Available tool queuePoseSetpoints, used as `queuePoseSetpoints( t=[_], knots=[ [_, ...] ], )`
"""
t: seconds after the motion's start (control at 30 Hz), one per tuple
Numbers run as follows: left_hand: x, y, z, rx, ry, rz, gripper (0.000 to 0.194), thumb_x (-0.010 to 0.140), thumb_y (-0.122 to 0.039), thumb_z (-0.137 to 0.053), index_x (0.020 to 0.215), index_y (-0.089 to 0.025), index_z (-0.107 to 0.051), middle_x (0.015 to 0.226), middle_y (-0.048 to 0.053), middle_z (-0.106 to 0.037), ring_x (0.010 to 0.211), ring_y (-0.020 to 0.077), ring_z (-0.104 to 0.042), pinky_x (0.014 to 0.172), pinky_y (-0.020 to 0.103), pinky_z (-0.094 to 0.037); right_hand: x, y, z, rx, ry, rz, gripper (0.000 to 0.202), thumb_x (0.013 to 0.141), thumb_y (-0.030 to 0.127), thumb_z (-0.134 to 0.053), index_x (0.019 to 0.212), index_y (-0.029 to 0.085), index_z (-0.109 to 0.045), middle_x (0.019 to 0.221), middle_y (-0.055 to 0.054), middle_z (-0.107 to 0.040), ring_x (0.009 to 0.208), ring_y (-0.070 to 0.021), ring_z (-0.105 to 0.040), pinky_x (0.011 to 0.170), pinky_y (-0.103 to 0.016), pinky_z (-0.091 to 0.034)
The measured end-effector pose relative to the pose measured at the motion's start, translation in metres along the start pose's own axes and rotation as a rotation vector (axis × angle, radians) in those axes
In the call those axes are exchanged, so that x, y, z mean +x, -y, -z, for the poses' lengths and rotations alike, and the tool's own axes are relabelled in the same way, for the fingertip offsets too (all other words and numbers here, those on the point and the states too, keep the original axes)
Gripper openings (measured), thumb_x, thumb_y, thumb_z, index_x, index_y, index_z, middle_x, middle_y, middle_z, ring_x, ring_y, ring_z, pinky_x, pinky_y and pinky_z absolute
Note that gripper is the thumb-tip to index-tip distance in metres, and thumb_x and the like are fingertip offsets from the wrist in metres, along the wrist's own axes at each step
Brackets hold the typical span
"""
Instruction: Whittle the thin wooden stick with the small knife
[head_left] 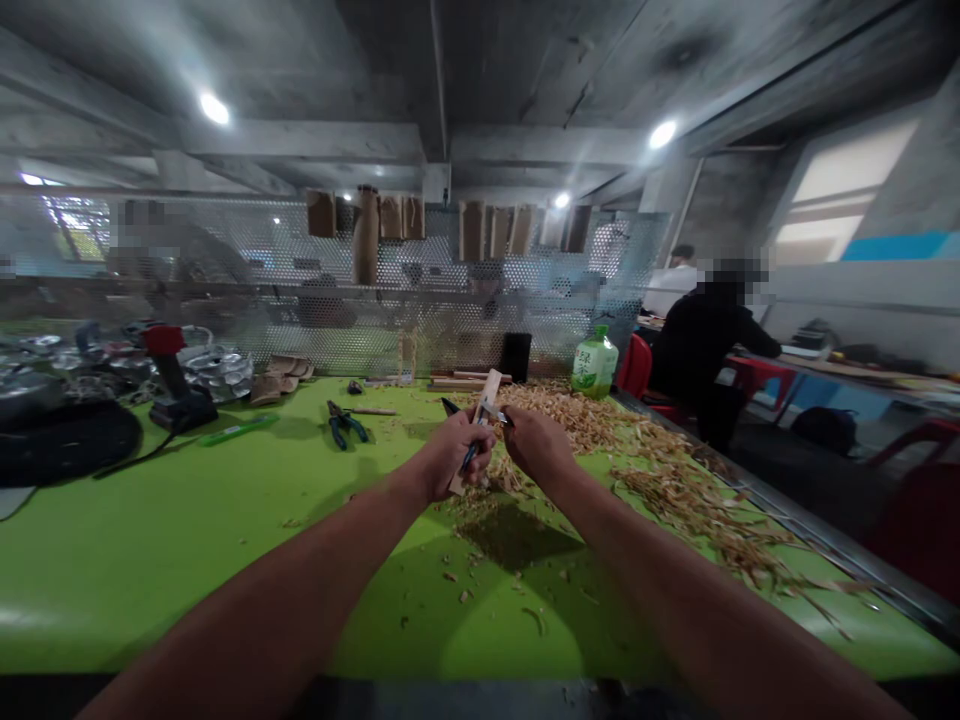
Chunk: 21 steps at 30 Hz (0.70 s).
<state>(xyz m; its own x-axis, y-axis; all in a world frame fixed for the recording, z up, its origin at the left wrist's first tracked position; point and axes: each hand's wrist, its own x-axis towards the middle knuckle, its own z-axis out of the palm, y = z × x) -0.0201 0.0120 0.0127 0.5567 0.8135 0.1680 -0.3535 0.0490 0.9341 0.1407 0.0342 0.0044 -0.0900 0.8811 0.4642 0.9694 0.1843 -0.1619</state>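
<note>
- Where both forearms meet at frame centre, the left hand (457, 452) is clenched around a pale wooden strip (484, 405) that stands tilted, its top end leaning toward the upper right.
- A blue-handled tool (471, 455) shows between the left fingers; which hand carries it, cannot tell.
- Right hand (534, 445) is closed just beside the strip, fingertips pinching at a small metal blade (500, 414) laid against the wood.
- Wood shavings (487, 500) lie directly under the hands on the green table (187, 520).
- A thicker drift of shavings (697, 500) runs along the right edge of the table.
- Blue-handled pliers (345, 424) lie left of the hands, well apart.
- A green bottle (595, 364) stands at the far right of the table, by the mesh screen (300, 300).
- Red-topped power tool (171, 375) and a green pen-like item (238, 429) sit at left of frame.
- A seated person in black (709, 340) is at another table, right of frame.
</note>
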Motion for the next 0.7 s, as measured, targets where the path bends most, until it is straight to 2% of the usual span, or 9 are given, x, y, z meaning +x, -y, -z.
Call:
queuePoseSetpoints(
  t=[0.13,0.27,0.47,0.7],
  knots=[
    [0.002,0.004,0.0,0.02,-0.032,-0.008,0.023,0.07,-0.02,-0.058,0.084,-0.021,-0.04,0.062,-0.008,-0.045,0.033,0.0024,-0.033,0.029,0.015,-0.028,-0.006,0.01,0.008,-0.123,0.042,0.029,0.031,0.093,0.025,-0.036,0.1,0.021,-0.066,0.09,-0.009,-0.071,0.079,-0.0176,-0.064,0.069,-0.024,-0.038],
    [0.002,0.006,-0.004,0.055,-0.11,-0.001,0.019,0.069,-0.018,-0.054,0.08,-0.021,-0.038,0.057,-0.009,-0.042,0.032,0.0031,-0.031,0.028,0.015,-0.027,-0.004,0.009,0.011,-0.185,0.072,0.026,0.031,0.093,0.024,-0.036,0.098,0.02,-0.066,0.089,-0.01,-0.071,0.08,-0.0181,-0.064,0.07,-0.025,-0.038],
    [-0.001,0.002,-0.015,0.071,-0.131,0.026,0.021,0.07,-0.018,-0.053,0.081,-0.023,-0.036,0.056,-0.01,-0.039,0.032,0.0033,-0.029,0.029,0.015,-0.025,0.004,0.001,0.008,-0.201,0.015,0.002,0.031,0.092,0.023,-0.035,0.095,0.019,-0.066,0.09,-0.01,-0.071,0.081,-0.0183,-0.064,0.069,-0.025,-0.037],
    [-0.002,0.001,-0.016,0.104,-0.108,0.04,0.021,0.072,-0.018,-0.051,0.085,-0.023,-0.036,0.057,-0.01,-0.039,0.033,0.0033,-0.029,0.03,0.014,-0.024,0.012,-0.008,0.003,-0.199,-0.041,0.025,0.03,0.091,0.024,-0.038,0.095,0.018,-0.067,0.089,-0.012,-0.07,0.083,-0.0207,-0.064,0.071,-0.026,-0.039]
  ],
)
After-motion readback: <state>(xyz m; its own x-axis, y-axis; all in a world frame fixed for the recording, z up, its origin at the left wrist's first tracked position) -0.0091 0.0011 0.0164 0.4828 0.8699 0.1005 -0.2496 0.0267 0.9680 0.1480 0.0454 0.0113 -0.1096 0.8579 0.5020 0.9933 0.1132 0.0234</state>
